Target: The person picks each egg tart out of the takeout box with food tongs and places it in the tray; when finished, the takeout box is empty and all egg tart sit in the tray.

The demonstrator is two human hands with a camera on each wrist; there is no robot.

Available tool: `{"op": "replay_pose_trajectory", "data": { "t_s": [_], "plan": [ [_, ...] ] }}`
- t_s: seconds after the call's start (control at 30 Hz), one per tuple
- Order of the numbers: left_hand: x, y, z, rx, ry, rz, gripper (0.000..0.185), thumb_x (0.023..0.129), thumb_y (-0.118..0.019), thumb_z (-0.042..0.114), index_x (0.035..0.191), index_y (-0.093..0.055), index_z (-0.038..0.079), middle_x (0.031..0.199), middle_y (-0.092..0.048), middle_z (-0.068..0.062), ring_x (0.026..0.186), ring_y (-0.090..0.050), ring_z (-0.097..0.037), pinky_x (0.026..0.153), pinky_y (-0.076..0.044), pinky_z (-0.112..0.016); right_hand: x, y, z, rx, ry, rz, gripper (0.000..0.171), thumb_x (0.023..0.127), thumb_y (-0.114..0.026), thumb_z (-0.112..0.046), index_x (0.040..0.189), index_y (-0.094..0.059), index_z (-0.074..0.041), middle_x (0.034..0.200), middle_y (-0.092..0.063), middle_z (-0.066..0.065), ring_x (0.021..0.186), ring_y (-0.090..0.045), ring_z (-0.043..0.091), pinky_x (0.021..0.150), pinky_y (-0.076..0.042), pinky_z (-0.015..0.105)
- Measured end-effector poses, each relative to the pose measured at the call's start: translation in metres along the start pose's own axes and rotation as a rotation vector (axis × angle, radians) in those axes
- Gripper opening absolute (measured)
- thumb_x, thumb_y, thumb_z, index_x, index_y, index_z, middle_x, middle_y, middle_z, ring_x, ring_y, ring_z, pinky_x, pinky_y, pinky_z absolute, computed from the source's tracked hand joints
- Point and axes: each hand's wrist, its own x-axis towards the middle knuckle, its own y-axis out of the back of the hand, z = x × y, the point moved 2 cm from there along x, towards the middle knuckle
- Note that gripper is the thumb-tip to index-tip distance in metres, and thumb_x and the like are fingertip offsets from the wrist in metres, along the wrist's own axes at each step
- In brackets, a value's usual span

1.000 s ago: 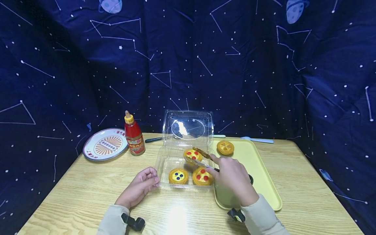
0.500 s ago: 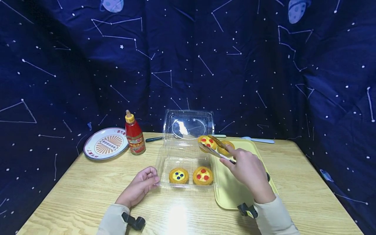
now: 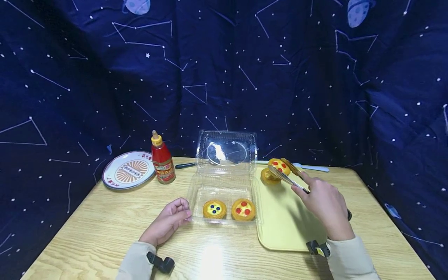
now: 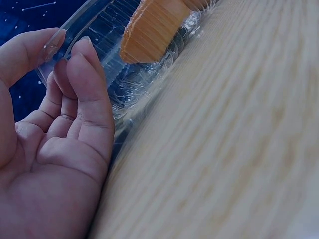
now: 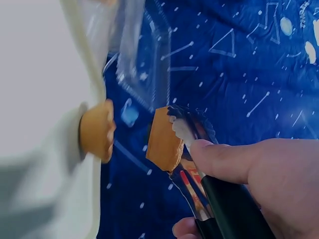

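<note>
On the left of the wooden surface [image 3: 105,229] lie a patterned plate [image 3: 128,170] and a red sauce bottle [image 3: 162,158]. The left hand [image 3: 168,221] rests with loosely curled fingers [image 4: 89,94] against the corner of the clear plastic box [image 3: 224,182], holding nothing. Two tarts [image 3: 229,209] sit in the box. To the right, the right hand [image 3: 325,204] squeezes the tongs [image 3: 287,177], which are clamped on a tart with red dots [image 3: 279,166], lifted over the far end of the yellow tray [image 3: 283,221], just beside another tart [image 3: 268,177] lying there. I judge the step in hand is carrying this tart to the tray; the next move calls for lowering it onto a bare part and loosening the tongs gently.
</note>
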Motion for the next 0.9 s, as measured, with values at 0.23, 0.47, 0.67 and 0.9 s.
{"op": "replay_pose_trajectory", "data": {
  "t_s": [0.23, 0.47, 0.67, 0.9],
  "plan": [
    [0.004, 0.0, 0.002, -0.004, -0.023, -0.006, 0.01, 0.096, -0.057, 0.002, 0.103, -0.049, 0.005, 0.091, -0.053, -0.002, 0.09, -0.056, -0.016, 0.085, -0.053, -0.029, 0.004, -0.003, 0.029, -0.01, -0.075, -0.042, 0.068, 0.092, -0.062, -0.054, 0.14, -0.053, -0.006, 0.109, -0.059, 0.038, 0.076, -0.059, 0.054, 0.045, -0.043, 0.052],
    [0.005, -0.001, 0.001, -0.001, -0.01, -0.018, 0.011, 0.096, -0.057, 0.002, 0.103, -0.049, 0.005, 0.092, -0.053, -0.002, 0.091, -0.057, -0.015, 0.085, -0.053, -0.029, 0.005, -0.014, 0.046, -0.01, -0.128, -0.097, 0.069, 0.093, -0.061, -0.053, 0.139, -0.052, -0.003, 0.115, -0.055, 0.041, 0.084, -0.058, 0.059, 0.048, -0.044, 0.053],
    [0.004, -0.002, 0.001, 0.004, -0.001, -0.004, 0.012, 0.097, -0.056, 0.002, 0.104, -0.048, 0.004, 0.092, -0.051, -0.002, 0.091, -0.056, -0.017, 0.086, -0.053, -0.03, 0.007, -0.024, 0.055, -0.014, -0.163, -0.168, 0.078, 0.093, -0.055, -0.061, 0.14, -0.049, 0.001, 0.122, -0.052, 0.041, 0.092, -0.055, 0.061, 0.054, -0.046, 0.056],
    [0.001, 0.0, 0.0, -0.017, 0.005, 0.001, 0.012, 0.096, -0.058, 0.002, 0.103, -0.049, 0.006, 0.092, -0.052, -0.002, 0.091, -0.056, -0.016, 0.086, -0.053, -0.031, 0.009, -0.038, 0.061, -0.019, -0.188, -0.233, 0.079, 0.092, -0.057, -0.059, 0.143, -0.046, 0.0, 0.123, -0.05, 0.042, 0.093, -0.055, 0.06, 0.051, -0.046, 0.053]
  ]
}}
